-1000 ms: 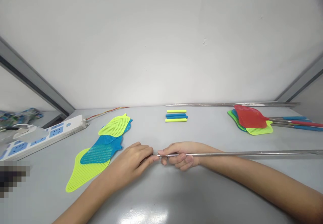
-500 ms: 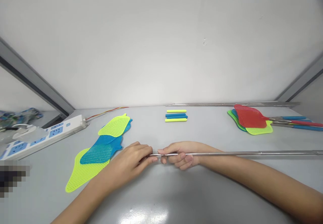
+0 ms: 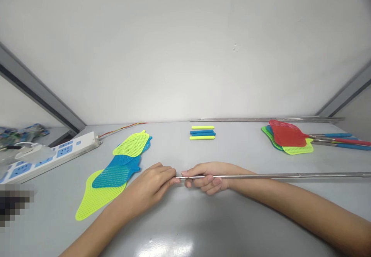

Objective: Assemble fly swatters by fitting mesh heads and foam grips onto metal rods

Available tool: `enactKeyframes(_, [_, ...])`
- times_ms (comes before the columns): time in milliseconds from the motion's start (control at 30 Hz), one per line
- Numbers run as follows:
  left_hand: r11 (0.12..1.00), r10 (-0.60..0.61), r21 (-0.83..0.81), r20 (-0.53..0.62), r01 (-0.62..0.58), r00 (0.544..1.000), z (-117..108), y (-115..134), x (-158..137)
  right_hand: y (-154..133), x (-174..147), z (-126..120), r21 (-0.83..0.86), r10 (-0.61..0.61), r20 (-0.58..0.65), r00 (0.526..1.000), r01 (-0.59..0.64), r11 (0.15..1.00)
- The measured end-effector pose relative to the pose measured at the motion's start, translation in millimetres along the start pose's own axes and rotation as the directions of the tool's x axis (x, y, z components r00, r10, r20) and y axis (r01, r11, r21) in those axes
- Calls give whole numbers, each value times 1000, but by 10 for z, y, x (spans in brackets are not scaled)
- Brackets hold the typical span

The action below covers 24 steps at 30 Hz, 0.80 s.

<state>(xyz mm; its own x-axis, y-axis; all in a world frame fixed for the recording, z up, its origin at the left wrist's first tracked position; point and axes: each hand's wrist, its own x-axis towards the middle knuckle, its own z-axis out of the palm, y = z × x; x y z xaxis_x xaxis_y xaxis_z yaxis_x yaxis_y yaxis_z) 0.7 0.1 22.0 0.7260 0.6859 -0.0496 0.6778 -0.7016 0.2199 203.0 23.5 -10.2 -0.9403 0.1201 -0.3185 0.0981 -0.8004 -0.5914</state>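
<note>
A thin silver telescopic rod [image 3: 272,176] lies level across both hands and runs out past the right edge of the view. My left hand [image 3: 158,179] is closed, thumb and fingers pinching the rod's thin left end; its tip is hidden in the fingers. Just to the right, my right hand [image 3: 210,177] wraps round the rod, palm up. Left of my left hand lie loose fly swatter heads: a small yellow one [image 3: 131,144], blue ones [image 3: 116,171] and a larger yellow one [image 3: 97,199].
Yellow and blue handle sleeves [image 3: 202,132] lie mid-table. More silver rods [image 3: 261,119] rest along the wall. Fly swatters with rods and handles, a red one [image 3: 290,134] on top, are at the right. A power strip [image 3: 69,148] stands at the left, with coloured wires [image 3: 124,127] behind.
My left thumb and fingers have shifted slightly to the right and closed up on the rod's end. My right hand and the rod look nearly unmoved.
</note>
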Motion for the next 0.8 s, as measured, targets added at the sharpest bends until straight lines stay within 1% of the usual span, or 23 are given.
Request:
enactKeyframes(133, [999,37,38,-31,-36,999,52,8,1,-15,-6,5,-26,28,4,1000,-28,999])
enactKeyframes(267, [997,56,61,-71,-52,996,107,34,-19,-21,-19,50,-90,33,-47,998,-37,995])
enactKeyframes(333, [996,79,56,-80,-74,994,119,54,-38,-13,-23,78,-119,34,-58,998,-40,992])
enactKeyframes(467, [993,120,12,-79,-119,990,130,85,-63,16,-12,99,-135,52,-25,998,-55,989])
enactKeyframes(600, [996,85,7,-75,-84,994,142,80,-56,30,20,74,-87,55,-9,998,-55,995])
enactKeyframes(800, [997,15,-70,-61,-19,998,143,71,-45,24,38,58,-53,36,9,999,-35,998])
